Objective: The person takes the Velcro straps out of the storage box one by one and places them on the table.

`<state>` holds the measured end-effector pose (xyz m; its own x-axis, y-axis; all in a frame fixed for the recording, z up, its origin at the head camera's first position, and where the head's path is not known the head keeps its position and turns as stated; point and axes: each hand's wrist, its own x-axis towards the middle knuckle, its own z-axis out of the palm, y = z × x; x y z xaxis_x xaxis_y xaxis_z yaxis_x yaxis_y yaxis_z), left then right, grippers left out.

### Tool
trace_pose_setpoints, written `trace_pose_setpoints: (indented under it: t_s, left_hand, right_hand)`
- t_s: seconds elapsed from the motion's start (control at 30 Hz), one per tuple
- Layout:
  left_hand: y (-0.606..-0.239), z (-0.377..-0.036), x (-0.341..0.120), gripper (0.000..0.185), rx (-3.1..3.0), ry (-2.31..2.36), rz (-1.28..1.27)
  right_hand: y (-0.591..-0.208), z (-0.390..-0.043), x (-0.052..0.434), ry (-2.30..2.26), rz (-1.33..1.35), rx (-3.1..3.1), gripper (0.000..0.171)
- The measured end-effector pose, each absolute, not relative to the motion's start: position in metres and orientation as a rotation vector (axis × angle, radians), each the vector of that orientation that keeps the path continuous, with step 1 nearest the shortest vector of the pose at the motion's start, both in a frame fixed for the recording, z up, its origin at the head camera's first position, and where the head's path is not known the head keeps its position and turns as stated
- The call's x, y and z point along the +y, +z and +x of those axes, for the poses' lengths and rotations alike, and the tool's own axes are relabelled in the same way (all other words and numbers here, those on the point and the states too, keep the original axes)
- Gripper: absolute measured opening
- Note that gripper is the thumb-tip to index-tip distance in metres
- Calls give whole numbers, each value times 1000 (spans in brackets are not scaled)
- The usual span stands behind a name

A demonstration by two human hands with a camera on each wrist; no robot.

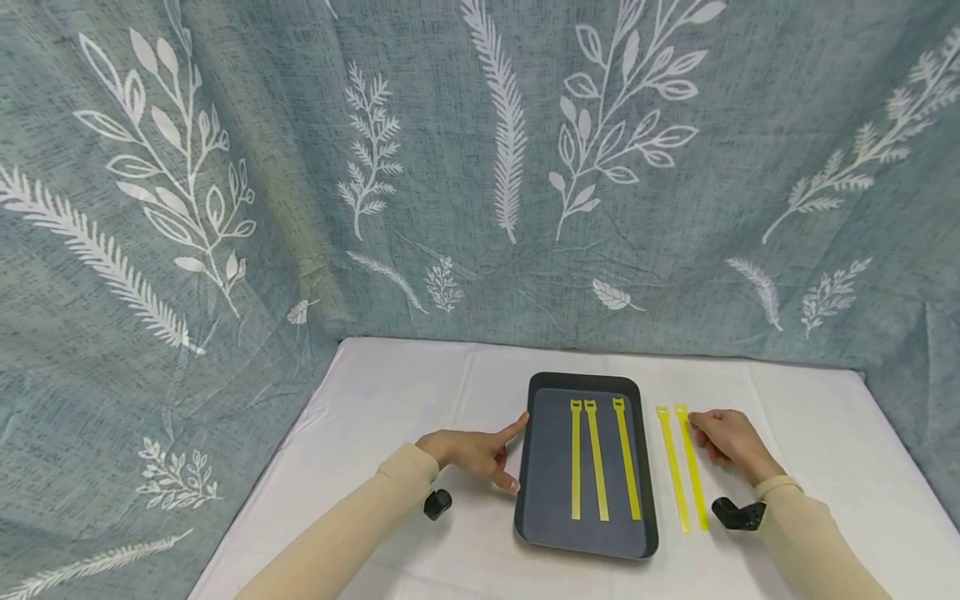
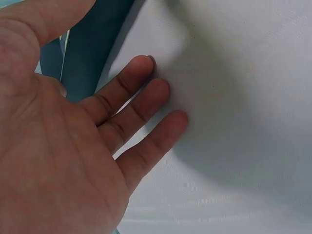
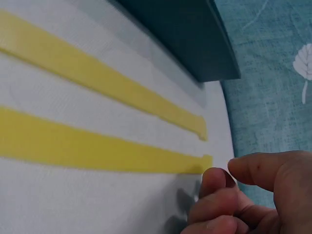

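A dark grey rectangular tray (image 1: 547, 533) lies on the white-covered table, with three yellow hook-and-loop cable ties (image 1: 599, 475) laid lengthwise inside it. Two more lie to its right: an inner yellow cable tie (image 1: 675, 475) and an outer yellow cable tie (image 1: 695, 483), both with slotted heads at the far end. My right hand (image 1: 731, 439) is at the head of the outer tie, its index fingertip right at the edge and its thumb slightly apart in the right wrist view. My left hand (image 1: 474, 454) spreads its fingers against the tray's left side.
A grey-green curtain (image 1: 465, 167) with white leaf prints hangs behind and beside the table (image 1: 420, 383). Black wrist-camera parts (image 1: 437, 503) show below each wrist. The tray's raised wall stands between the left hand and the two outside ties.
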<state>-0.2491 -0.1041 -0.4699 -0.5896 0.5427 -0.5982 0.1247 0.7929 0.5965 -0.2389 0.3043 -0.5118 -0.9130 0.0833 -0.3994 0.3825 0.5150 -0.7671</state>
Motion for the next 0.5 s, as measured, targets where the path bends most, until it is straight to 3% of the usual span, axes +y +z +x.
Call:
trace_pose_setpoints:
  t_s: [0.5]
  left_hand:
    - [-466, -250, -100, 114, 2169, 579, 499]
  right_hand:
    - [-462, -258, 271, -1609, 141, 2257, 57]
